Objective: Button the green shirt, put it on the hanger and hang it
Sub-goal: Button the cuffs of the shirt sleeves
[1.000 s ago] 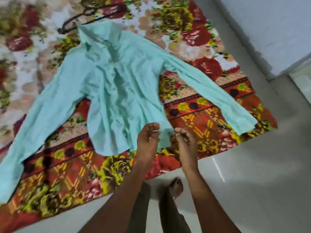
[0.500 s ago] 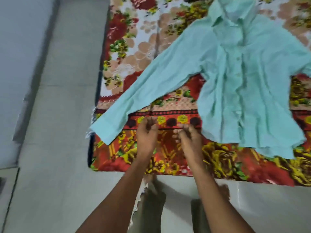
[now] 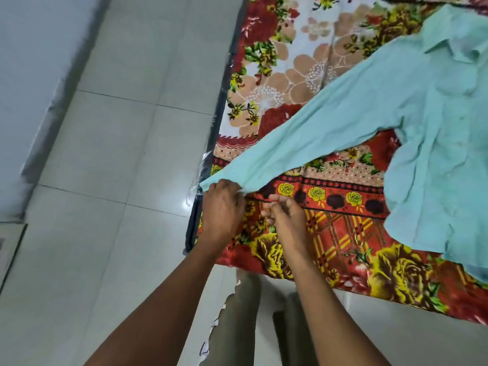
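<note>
The pale green shirt [image 3: 433, 143] lies spread front up on a flowered bedsheet [image 3: 324, 233], collar at the upper right, hem toward me. Its one long sleeve [image 3: 311, 138] stretches down-left to the bed's corner. My left hand [image 3: 221, 210] grips the cuff end of that sleeve at the bed's left edge. My right hand [image 3: 285, 217] hovers just beside it over the sheet, fingers curled, with nothing visibly held. No hanger is in view.
The bed's dark left edge [image 3: 195, 223] drops to a light tiled floor [image 3: 111, 180]. A pale wall [image 3: 23, 75] runs along the far left. My legs [image 3: 243, 318] stand close against the bed's near side.
My view and both hands have shifted left from the shirt's hem to the end of the sleeve. My left hand has taken hold of the cuff.
</note>
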